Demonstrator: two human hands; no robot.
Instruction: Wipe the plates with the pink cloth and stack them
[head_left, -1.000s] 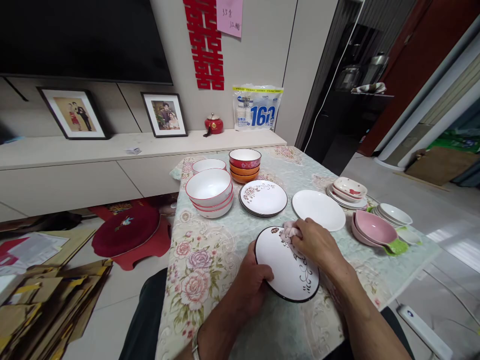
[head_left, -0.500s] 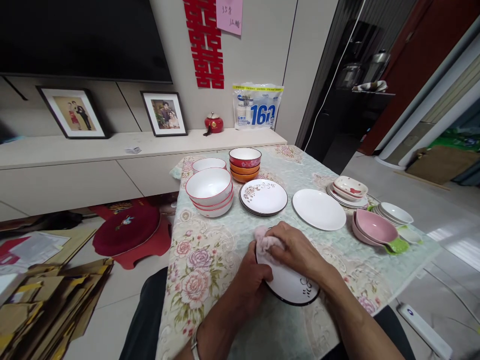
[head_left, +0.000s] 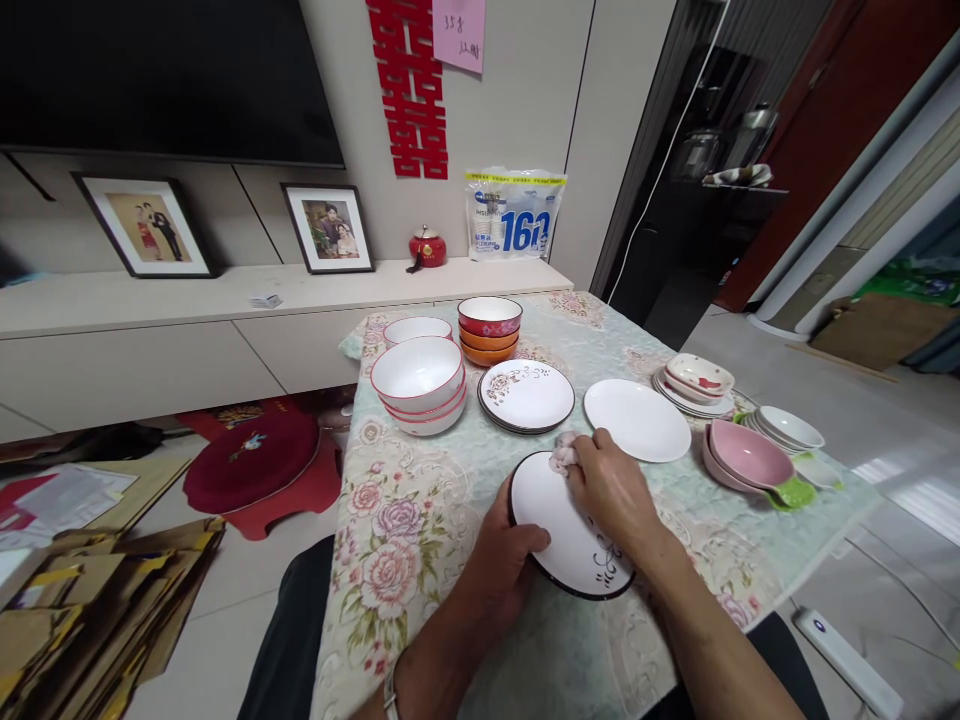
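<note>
A white plate (head_left: 559, 525) with a dark rim and a brown scroll pattern is tilted over the near part of the table. My left hand (head_left: 506, 550) grips its left edge, thumb on top and fingers underneath. In my right hand (head_left: 611, 490) is a bunched pale pink cloth (head_left: 564, 454), pressed on the plate's upper right rim. Just beyond lies a stack of matching plates (head_left: 526, 395) with a brown flower pattern. A plain white oval plate (head_left: 637, 420) rests to the right of that stack.
White red-rimmed bowls (head_left: 420, 375) and a stack of red and orange bowls (head_left: 490, 330) stand at the back left. On the right are pink leaf-handled bowls (head_left: 750, 455), small white dishes (head_left: 791, 427) and square patterned dishes (head_left: 699, 375). A flowered tablecloth (head_left: 390, 560) covers the table.
My right hand has slid the cloth from the plate's upper left edge to its upper right rim. The left hand keeps its hold, and the plate has shifted slightly.
</note>
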